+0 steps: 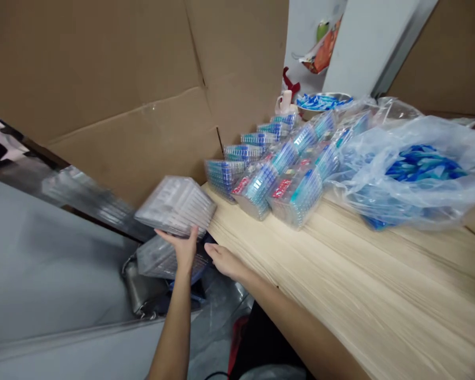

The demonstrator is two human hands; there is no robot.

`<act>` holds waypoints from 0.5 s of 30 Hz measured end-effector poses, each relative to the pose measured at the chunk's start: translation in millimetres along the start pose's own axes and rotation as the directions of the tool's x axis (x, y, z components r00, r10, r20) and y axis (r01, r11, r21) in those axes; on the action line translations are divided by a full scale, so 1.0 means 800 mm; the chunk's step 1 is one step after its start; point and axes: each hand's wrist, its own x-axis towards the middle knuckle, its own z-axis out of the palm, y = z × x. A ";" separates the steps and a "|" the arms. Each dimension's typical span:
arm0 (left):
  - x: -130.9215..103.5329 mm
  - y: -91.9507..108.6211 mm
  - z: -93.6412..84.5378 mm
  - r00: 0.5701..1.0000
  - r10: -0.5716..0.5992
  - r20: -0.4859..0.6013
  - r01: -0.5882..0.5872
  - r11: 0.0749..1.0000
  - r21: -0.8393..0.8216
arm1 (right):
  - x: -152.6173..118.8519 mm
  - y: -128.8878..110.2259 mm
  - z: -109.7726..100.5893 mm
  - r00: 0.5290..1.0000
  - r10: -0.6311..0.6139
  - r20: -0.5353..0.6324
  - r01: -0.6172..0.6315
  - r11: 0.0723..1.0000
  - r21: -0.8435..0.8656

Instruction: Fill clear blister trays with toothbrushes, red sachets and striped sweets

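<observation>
At the left end of the table, my left hand (pixel 183 247) is spread under and against a stack of nested clear plastic boxes (pixel 178 206), which tilts in its grip. My right hand (pixel 225 261) is beside the table's edge, just right of the stack and apart from it. Its fingers are drawn together, and no object shows in them. Below the held stack sits another clear plastic stack (pixel 156 258), partly covered by my left hand and wrist. Motion blurs the held boxes.
Rows of filled clear boxes (pixel 296 198) with blue and teal contents stand on the wooden table (pixel 301 274). At right lies an open plastic bag (pixel 364 184) of blue pieces. A metal bowl (pixel 346 98) is behind. Cardboard (pixel 142 63) walls the far side; a bag (pixel 138 285) lies below.
</observation>
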 end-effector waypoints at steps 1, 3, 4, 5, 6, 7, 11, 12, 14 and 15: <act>0.015 -0.001 0.001 1.000 0.015 -0.012 -0.015 1.000 0.019 | 0.000 0.004 -0.001 1.000 0.014 -0.003 -0.014 1.000 -0.013; 0.040 -0.002 0.004 0.998 0.058 -0.017 -0.057 0.998 0.041 | -0.004 0.013 -0.005 0.999 0.040 -0.018 -0.040 0.999 -0.034; 0.051 -0.003 0.007 0.997 0.082 -0.008 -0.082 0.996 0.035 | -0.006 0.017 -0.007 0.998 0.051 -0.026 -0.053 0.998 -0.042; 0.061 -0.004 0.010 0.994 0.107 0.007 -0.107 0.994 0.023 | -0.009 0.020 -0.010 0.998 0.061 -0.033 -0.063 0.997 -0.047; 0.069 -0.005 0.014 0.991 0.133 0.025 -0.133 0.991 0.008 | -0.011 0.023 -0.012 0.997 0.069 -0.038 -0.071 0.996 -0.049; 0.077 -0.007 0.018 0.987 0.159 0.040 -0.159 0.987 -0.004 | -0.014 0.026 -0.014 0.996 0.076 -0.040 -0.078 0.996 -0.049; 0.097 -0.017 0.026 0.973 0.216 0.082 -0.214 0.976 -0.038 | -0.022 0.031 -0.018 0.994 0.102 -0.030 -0.102 0.994 -0.023; 0.102 -0.020 0.025 0.973 0.210 0.092 -0.205 0.977 -0.058 | -0.024 0.031 -0.019 0.994 0.109 -0.027 -0.110 0.994 -0.015; 0.110 -0.025 0.020 0.972 0.206 0.115 -0.191 0.974 -0.123 | -0.028 0.030 -0.020 0.992 0.124 -0.025 -0.124 0.992 0.002; 0.115 -0.027 0.017 0.971 0.206 0.118 -0.185 0.968 -0.169 | -0.030 0.029 -0.021 0.991 0.130 -0.024 -0.130 0.991 0.010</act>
